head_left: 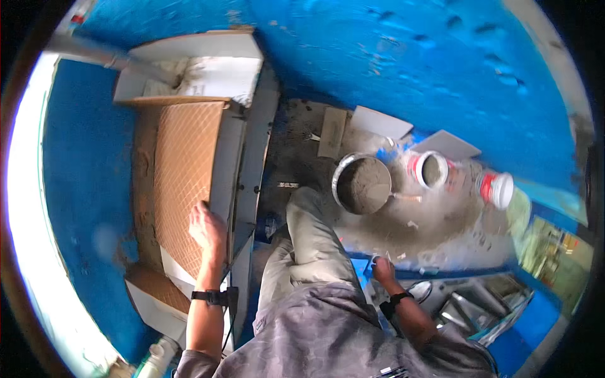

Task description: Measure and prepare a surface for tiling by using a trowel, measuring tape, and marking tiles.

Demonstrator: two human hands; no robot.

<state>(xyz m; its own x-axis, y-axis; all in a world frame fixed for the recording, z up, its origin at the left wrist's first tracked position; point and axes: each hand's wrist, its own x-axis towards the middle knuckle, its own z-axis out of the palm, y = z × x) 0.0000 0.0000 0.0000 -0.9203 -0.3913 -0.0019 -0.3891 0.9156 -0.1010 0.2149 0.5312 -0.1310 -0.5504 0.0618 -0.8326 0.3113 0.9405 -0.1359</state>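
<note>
My left hand (pixel 208 232) has its fingers curled at the edge of a large brown tile (pixel 183 170). Its face carries a diagonal grid pattern, and it stands tilted along a ledge by the blue wall. A white corner (pixel 178 268) shows below it. My right hand (pixel 382 271) is closed low by my right side, next to something flat and blue (pixel 362 266); what its fingers hold is hidden. Ahead of it on the floor stands a round bucket (pixel 343 187) of grey mortar, with a tool handle (pixel 407 198) across its rim.
Two white-and-red buckets (pixel 436 171) (pixel 501 190) stand to the right. Offcuts of tile (pixel 380 121) and a board (pixel 332 132) lie along the far wall. A pipe (pixel 113 58) crosses the upper left. Metal pieces (pixel 469 309) fill a container at lower right.
</note>
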